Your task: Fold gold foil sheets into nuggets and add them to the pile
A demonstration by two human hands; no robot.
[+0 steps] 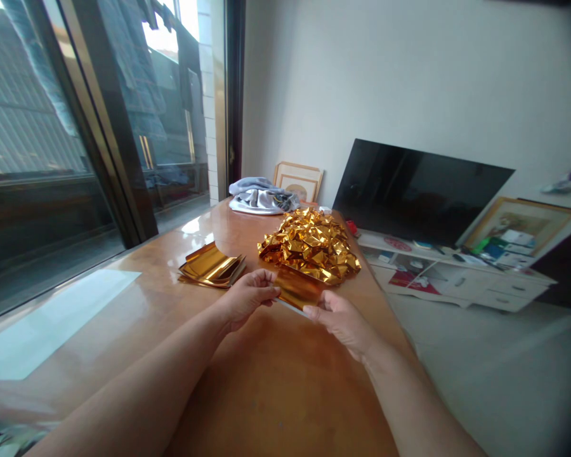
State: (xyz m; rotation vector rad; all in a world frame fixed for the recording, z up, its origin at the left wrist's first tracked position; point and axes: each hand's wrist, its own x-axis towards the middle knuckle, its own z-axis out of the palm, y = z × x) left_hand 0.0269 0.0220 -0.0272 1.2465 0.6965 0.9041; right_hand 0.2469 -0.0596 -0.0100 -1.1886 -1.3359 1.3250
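Between my two hands a sheet of shiny gold foil paper (297, 289) is held up above the wooden table (276, 393). My left hand (255, 293) pinches its left edge between thumb and fingers. At the right edge, my right hand (335, 315) grips it the same way. Just beyond the sheet lies a heap of folded gold foil pieces (314, 244). A stack of flat gold foil sheets (210, 265), curling up at the ends, rests to the left of the heap, near my left hand.
Folded grey and white cloth (261, 195) and a framed picture (299, 181) are at the table's far end. A pale sheet (57, 324) lies at the left by the glass door (42, 127). Right of the table are a television (419, 190) and a white cabinet (461, 282).
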